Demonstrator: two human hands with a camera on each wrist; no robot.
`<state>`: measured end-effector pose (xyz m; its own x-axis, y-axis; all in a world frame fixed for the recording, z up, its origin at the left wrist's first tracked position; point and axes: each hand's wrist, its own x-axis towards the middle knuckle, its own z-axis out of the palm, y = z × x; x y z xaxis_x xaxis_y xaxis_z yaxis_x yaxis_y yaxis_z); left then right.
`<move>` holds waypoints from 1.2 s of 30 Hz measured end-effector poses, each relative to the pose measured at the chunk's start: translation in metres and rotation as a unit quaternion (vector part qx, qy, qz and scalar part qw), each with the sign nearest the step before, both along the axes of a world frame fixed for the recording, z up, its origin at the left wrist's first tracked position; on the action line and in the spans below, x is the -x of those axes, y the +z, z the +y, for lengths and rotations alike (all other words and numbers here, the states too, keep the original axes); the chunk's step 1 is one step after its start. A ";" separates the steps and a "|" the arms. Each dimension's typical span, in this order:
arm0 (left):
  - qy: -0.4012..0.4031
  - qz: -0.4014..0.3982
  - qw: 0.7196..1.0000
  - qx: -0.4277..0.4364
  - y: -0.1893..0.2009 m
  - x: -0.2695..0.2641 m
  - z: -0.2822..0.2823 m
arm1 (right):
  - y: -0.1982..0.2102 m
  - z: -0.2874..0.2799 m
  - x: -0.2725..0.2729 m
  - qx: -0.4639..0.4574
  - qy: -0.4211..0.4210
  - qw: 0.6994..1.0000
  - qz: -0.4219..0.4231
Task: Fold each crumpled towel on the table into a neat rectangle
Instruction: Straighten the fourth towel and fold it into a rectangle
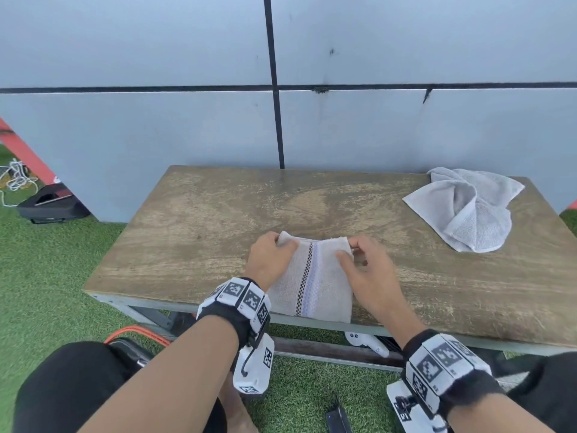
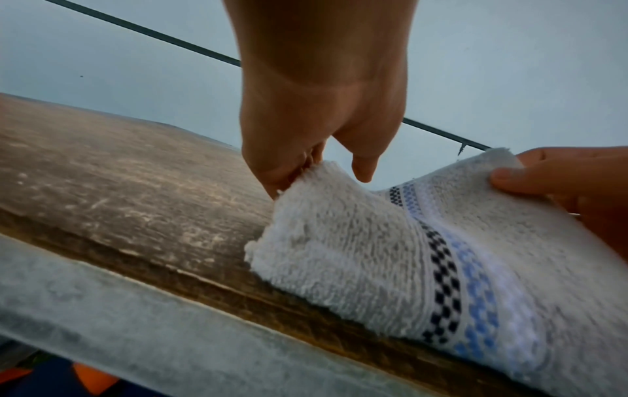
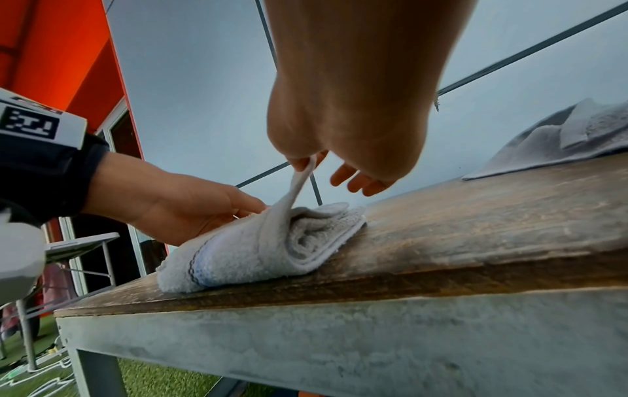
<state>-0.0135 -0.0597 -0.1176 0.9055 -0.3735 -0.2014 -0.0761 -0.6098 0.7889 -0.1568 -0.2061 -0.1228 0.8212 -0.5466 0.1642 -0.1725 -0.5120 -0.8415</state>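
Observation:
A folded white towel (image 1: 309, 282) with a black-checked and blue stripe lies at the front edge of the wooden table (image 1: 203, 220), slightly overhanging it. My left hand (image 1: 270, 257) pinches the towel's far left corner (image 2: 306, 174). My right hand (image 1: 362, 260) pinches the far right corner, lifting the top layer (image 3: 299, 182) off the stack (image 3: 271, 249). A second, grey towel (image 1: 468, 207) lies crumpled at the table's back right, also seen in the right wrist view (image 3: 560, 142).
The table stands against a grey panelled wall (image 1: 187, 120) on green artificial turf (image 1: 46, 276). A black case (image 1: 50, 201) and white cable lie on the floor at left. White devices (image 1: 368, 342) sit under the table's front rail.

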 end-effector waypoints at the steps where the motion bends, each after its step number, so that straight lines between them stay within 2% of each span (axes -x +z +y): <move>1: -0.003 0.004 1.000 0.000 0.001 -0.002 -0.001 | 0.002 0.000 -0.001 -0.016 0.012 1.000 -0.014; 4: -0.011 0.015 0.999 0.037 0.002 -0.002 -0.005 | 0.004 -0.002 -0.006 -0.071 0.023 0.997 -0.012; 7: -0.042 0.054 0.994 0.085 0.006 0.002 -0.006 | -0.006 -0.010 -0.014 -0.039 0.022 0.999 0.028; 9: -0.055 0.106 0.986 0.116 0.009 0.003 -0.006 | -0.011 -0.014 -0.018 -0.052 0.025 0.997 0.048; 12: -0.027 0.177 0.973 0.144 0.015 0.003 -0.008 | -0.015 -0.016 -0.020 -0.089 0.013 0.995 0.045; 15: -0.001 0.210 0.964 0.161 0.018 0.003 -0.009 | -0.015 -0.015 -0.019 -0.119 0.011 0.993 0.025; 17: -0.005 0.163 0.977 0.140 0.016 0.002 -0.011 | -0.016 -0.017 -0.019 -0.123 0.012 0.992 0.023; 20: -0.016 -0.016 0.999 0.047 0.008 -0.002 -0.011 | -0.026 -0.022 -0.019 -0.101 -0.001 0.994 0.046; 22: -0.052 -0.050 0.997 0.021 0.008 0.000 -0.013 | -0.029 -0.023 -0.017 -0.080 -0.014 0.995 0.062; 24: -0.080 -0.035 0.996 0.006 0.011 0.003 -0.016 | -0.025 -0.020 -0.014 -0.069 -0.023 0.996 0.048; 27: -0.062 0.016 0.998 -0.014 0.012 -0.002 -0.019 | -0.010 -0.012 -0.008 -0.073 0.000 0.997 -0.030; 29: -0.097 0.042 0.994 -0.037 0.014 -0.008 -0.020 | -0.003 -0.009 -0.004 -0.069 0.022 0.996 -0.058; 33: -0.162 0.059 0.985 -0.003 0.026 -0.010 -0.019 | -0.003 -0.012 -0.004 -0.086 0.001 0.996 -0.008; 36: -0.194 0.123 0.972 0.050 0.034 -0.006 -0.018 | 0.000 -0.012 0.000 -0.184 -0.006 0.983 -0.021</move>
<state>-0.0079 -0.0779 -0.0831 0.6217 -0.7061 -0.3391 -0.0856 -0.4916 0.8666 -0.1572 -0.2184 -0.1227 0.8108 -0.5852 -0.0123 -0.1372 -0.1696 -0.9759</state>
